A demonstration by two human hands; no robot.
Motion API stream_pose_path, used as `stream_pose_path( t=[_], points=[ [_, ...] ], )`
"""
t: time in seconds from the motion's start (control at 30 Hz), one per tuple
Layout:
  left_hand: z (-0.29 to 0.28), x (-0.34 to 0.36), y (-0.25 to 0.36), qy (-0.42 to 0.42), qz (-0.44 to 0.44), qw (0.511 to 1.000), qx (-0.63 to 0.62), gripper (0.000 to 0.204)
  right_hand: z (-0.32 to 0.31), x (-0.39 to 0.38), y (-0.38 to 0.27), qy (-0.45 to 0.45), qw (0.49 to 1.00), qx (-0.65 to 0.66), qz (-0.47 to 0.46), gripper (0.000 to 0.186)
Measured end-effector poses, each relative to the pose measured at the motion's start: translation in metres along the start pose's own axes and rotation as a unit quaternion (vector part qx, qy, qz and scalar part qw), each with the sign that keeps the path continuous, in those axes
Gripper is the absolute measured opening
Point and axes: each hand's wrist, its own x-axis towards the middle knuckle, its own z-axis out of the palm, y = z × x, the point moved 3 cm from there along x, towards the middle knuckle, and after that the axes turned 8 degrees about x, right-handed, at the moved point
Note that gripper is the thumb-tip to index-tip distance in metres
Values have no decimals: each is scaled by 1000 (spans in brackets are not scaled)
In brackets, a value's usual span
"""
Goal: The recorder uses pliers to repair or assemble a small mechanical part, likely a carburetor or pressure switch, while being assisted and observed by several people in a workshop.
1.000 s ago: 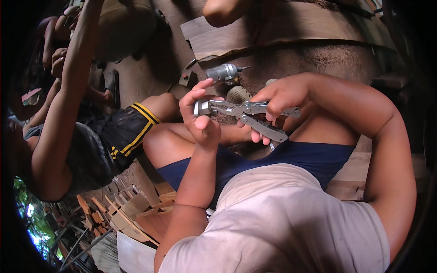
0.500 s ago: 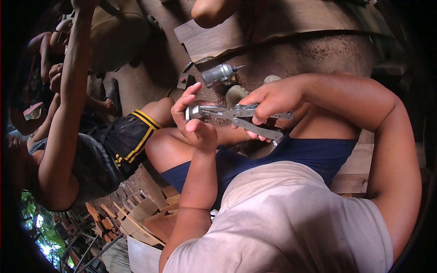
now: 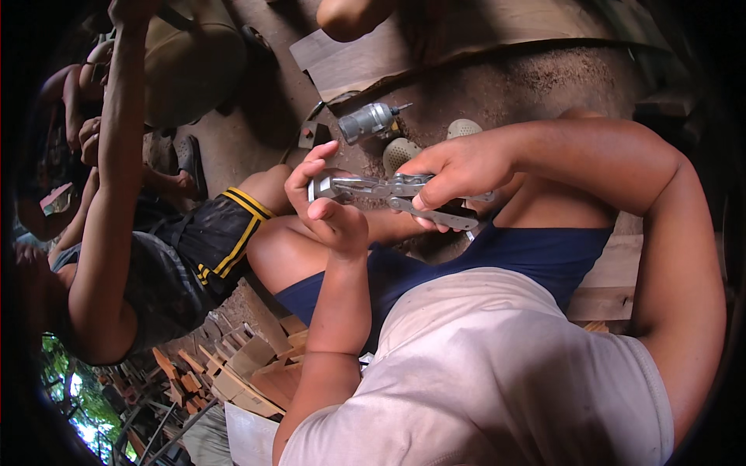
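My right hand [image 3: 458,175] is closed around a silver folding multi-tool [image 3: 435,213], its handles spread apart and its plier head pointing left. At the plier jaws is a short, shiny, round metal piece [image 3: 320,186]. My left hand [image 3: 330,206] holds this piece between the thumb and curled fingers, the upper fingers raised. Whether the jaws grip the piece or only touch it, I cannot tell. Both hands are above my lap, over my dark blue shorts [image 3: 544,256]. Just beyond them, a grey cylindrical power tool [image 3: 367,123] with a thin bit lies on the ground.
Perforated clogs [image 3: 400,154] are beside the power tool. A wide wooden board [image 3: 373,62] lies beyond, with sawdust [image 3: 559,74] near it. Another person in black shorts [image 3: 225,237] sits at my left, one arm raised. Wood offcuts [image 3: 249,365] are piled at the lower left.
Both hands, with the multi-tool and the metal piece, have shifted slightly left in the picture. The whole view has moved a little too. The grip looks the same.
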Motion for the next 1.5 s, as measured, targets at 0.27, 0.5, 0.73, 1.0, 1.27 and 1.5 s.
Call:
stream_pose_path(
  t=[0.27,0.5,0.73,1.0,1.27,1.5],
  points=[
    [-1,-1,-3,3,0,1000,4,70,3,2,5,40,999,-9,10,18],
    [-1,-5,-5,-7,-25,1000,-4,68,2,5,9,37,999,-23,-4,17],
    [0,-3,-6,-30,-13,999,25,67,2,3,6,75,996,-39,-6,16],
    [3,-4,-7,-53,-75,996,4,68,3,-2,-6,105,982,-157,24,18],
    [5,-3,-5,-80,-119,990,-7,69,-3,0,-3,126,959,-253,1,24],
    [7,0,-5,-75,-171,980,-62,70,-15,-3,-8,128,943,-308,10,30]
  ],
)
